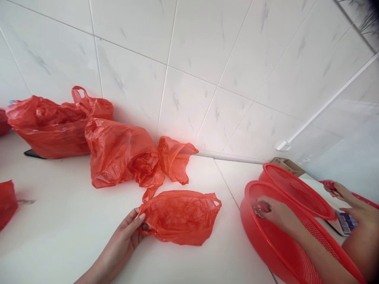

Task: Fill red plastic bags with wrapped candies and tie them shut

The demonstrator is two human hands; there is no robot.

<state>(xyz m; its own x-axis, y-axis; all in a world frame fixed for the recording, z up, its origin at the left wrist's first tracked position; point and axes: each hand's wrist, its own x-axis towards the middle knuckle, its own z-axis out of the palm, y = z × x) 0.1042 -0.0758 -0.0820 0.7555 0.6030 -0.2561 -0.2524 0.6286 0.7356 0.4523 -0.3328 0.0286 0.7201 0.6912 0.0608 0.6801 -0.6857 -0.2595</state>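
Observation:
My left hand (130,232) pinches the near left edge of a red plastic bag (180,217), which lies on the white table with its mouth held partly open. Some small dark thing shows near my fingertips at the bag's edge. My right hand (271,210) is over the far left part of a round red plastic basket (251,232) with a perforated wall. Its fingers are closed around a small cluster of dark red and brownish things, too blurred to name.
Full red plastic bags (121,152) stand along the tiled wall, with a crumpled red bag (176,159) beside them. A second red basket (299,189) lies behind mine. At the right, another person's hand (340,193) holds something red. A cardboard box (288,165) stands behind.

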